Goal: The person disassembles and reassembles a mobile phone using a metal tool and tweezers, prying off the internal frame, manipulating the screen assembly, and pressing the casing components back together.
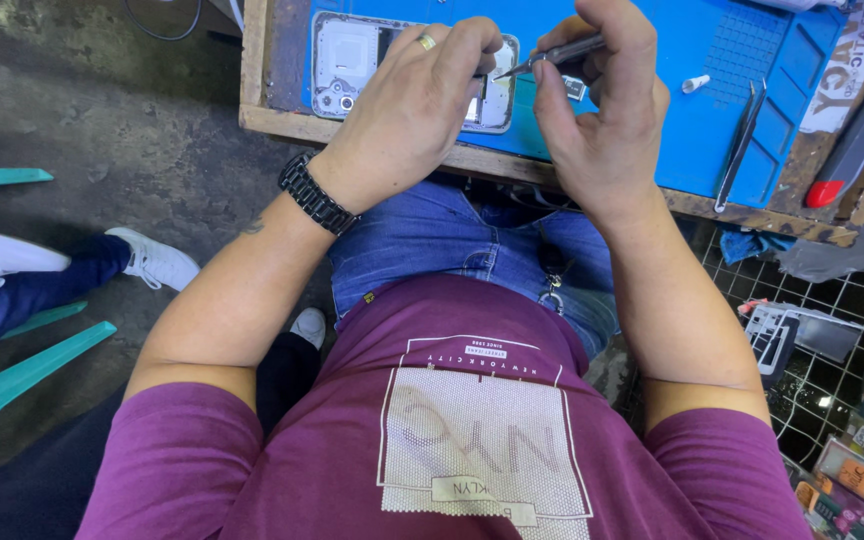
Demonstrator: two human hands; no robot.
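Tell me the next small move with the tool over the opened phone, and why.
Probably lower the tool tip onto the opened phone. The right hand holds it just above the phone, which the left hand steadies on the blue mat.

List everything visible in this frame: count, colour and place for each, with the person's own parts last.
Opened phone: 1, silver-white, on the mat under the left hand.
Work mat: 1, blue, on the bench.
Wooden bench: 1, brown, top of view.
Tweezers: 1, dark metal, right side of the mat.
Small white cap: 1, on the mat.
Wire rack: 1, dark, lower right.
Teal chairs: 2, left edge.
Another person's white shoe: 1, on the floor.
Wristwatch: 1, black, left wrist.
Left hand: on the phone.
Right hand: holds a thin metal tool.
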